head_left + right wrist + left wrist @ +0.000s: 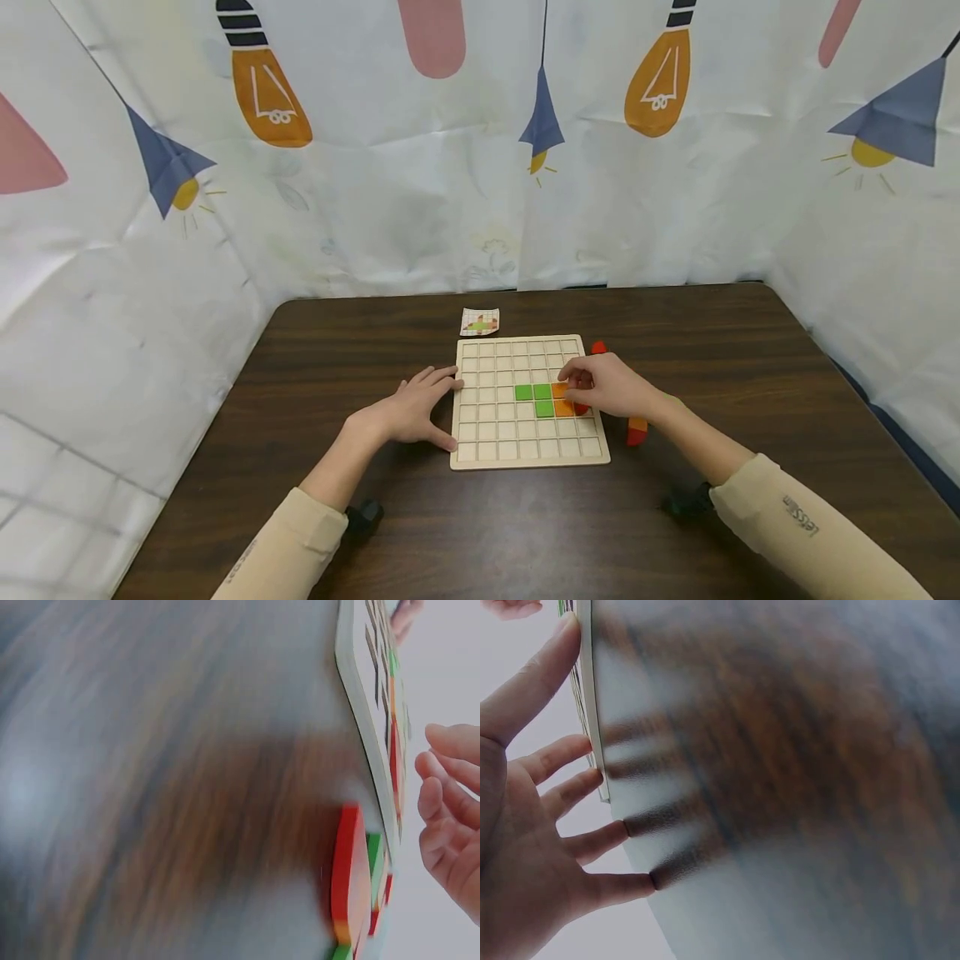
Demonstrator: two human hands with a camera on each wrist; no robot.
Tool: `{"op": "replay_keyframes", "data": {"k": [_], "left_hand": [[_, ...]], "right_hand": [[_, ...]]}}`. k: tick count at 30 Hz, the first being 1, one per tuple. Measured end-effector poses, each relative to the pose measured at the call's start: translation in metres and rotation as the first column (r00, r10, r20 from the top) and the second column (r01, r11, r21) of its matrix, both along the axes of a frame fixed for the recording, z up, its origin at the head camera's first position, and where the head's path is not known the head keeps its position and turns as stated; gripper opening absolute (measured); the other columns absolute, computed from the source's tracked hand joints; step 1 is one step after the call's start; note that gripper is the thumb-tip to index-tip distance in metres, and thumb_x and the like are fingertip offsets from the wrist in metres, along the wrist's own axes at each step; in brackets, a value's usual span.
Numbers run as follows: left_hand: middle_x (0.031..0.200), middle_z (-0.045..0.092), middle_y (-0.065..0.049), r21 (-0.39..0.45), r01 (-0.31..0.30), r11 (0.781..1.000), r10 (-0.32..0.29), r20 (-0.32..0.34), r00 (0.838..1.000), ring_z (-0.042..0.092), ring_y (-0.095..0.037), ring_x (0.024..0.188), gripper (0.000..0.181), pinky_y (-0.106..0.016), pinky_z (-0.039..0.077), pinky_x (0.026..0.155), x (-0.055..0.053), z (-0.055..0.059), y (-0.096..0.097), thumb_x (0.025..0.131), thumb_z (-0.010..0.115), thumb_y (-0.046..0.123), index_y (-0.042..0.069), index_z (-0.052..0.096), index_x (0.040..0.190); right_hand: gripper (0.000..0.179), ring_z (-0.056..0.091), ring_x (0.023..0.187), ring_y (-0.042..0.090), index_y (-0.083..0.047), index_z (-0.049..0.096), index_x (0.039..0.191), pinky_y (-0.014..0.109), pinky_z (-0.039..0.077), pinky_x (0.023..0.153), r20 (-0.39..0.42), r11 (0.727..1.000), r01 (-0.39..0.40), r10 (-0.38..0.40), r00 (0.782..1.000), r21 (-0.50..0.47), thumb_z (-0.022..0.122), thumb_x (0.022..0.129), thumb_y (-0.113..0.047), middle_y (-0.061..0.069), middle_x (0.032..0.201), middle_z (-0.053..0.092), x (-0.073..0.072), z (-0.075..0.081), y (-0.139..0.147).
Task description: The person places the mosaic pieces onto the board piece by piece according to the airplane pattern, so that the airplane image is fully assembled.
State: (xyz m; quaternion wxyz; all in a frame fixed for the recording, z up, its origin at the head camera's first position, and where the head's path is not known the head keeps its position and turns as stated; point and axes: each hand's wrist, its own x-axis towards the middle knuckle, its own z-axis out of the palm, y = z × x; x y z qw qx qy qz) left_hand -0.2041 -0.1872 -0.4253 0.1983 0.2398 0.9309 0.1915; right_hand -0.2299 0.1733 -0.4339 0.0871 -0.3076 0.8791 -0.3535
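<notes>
A pale wooden grid board [487, 429] lies on the table. In its middle rows sit green tiles [543, 408], orange tiles [564, 408] and a red piece [581, 409]. My left hand [411, 410] steadies the board's left edge, fingers spread and thumb at the near corner; the left wrist view shows the thumb and fingertips of that hand [540, 825] along the rim. Over the right part of the board is my right hand [611, 385], fingers bent loosely beside the orange and red pieces. In the right wrist view no piece shows between the fingers of this hand [454, 817].
A small pattern card [480, 322] lies behind the board. Right of the board are loose pieces: a red one [598, 347] near the far corner and an orange-and-red group [637, 432] beside my right forearm. A printed white curtain [375, 208] surrounds the dark wooden table [360, 333].
</notes>
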Motion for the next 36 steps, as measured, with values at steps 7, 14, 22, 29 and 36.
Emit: {"op": "replay_keyframes", "data": {"k": [7,14,22,29,36], "left_hand": [[0.168,0.020,-0.014,-0.008,-0.003,1.000,0.003,-0.004,1.000,0.011,-0.044,0.154,0.096,-0.074,0.011,0.113,0.000,0.000,-0.001,0.080,0.089,0.044,0.010,0.042,0.156],[0.168,0.020,-0.014,0.001,0.005,1.000,-0.005,-0.001,1.000,0.011,-0.045,0.153,0.095,-0.075,0.011,0.113,0.000,0.002,0.000,0.081,0.088,0.044,0.009,0.042,0.156],[0.168,0.021,-0.013,-0.005,0.007,1.000,-0.007,-0.007,1.000,0.011,-0.043,0.154,0.095,-0.074,0.011,0.114,-0.001,0.002,0.003,0.081,0.089,0.043,0.010,0.042,0.157],[0.168,0.021,-0.013,-0.005,0.003,1.000,-0.003,-0.004,1.000,0.010,-0.043,0.154,0.095,-0.074,0.011,0.114,0.000,0.002,0.002,0.081,0.089,0.043,0.010,0.041,0.157],[0.168,0.021,-0.013,-0.007,0.001,1.000,-0.001,0.000,1.000,0.010,-0.044,0.154,0.095,-0.074,0.011,0.114,0.001,0.002,0.001,0.081,0.088,0.043,0.009,0.041,0.157]], "right_hand": [[0.018,0.059,0.074,0.014,-0.003,0.073,0.111,0.028,0.051,0.065,0.023,0.999,0.051,-0.051,0.998,0.019,0.076,0.095,-0.011,-0.005,0.085,0.066,0.001,0.003,0.025],[0.019,0.061,0.080,0.015,-0.003,0.072,0.113,0.029,0.053,0.069,0.057,0.997,0.068,-0.070,0.996,0.035,0.073,0.097,-0.012,-0.004,0.089,0.067,0.002,0.003,0.048],[0.020,0.063,0.082,0.016,-0.005,0.072,0.115,0.031,0.054,0.070,0.076,0.991,0.115,-0.120,0.990,0.073,0.073,0.098,-0.015,-0.003,0.093,0.069,0.002,0.005,0.080],[0.022,0.062,0.084,0.019,-0.004,0.071,0.116,0.031,0.053,0.070,0.105,0.983,0.150,-0.160,0.981,0.104,0.072,0.098,-0.018,-0.002,0.095,0.069,0.004,0.009,0.108],[0.020,0.064,0.085,0.018,-0.003,0.072,0.115,0.030,0.054,0.074,0.139,0.978,0.159,-0.178,0.974,0.135,0.071,0.098,-0.013,-0.001,0.095,0.070,0.004,0.003,0.131]]}}
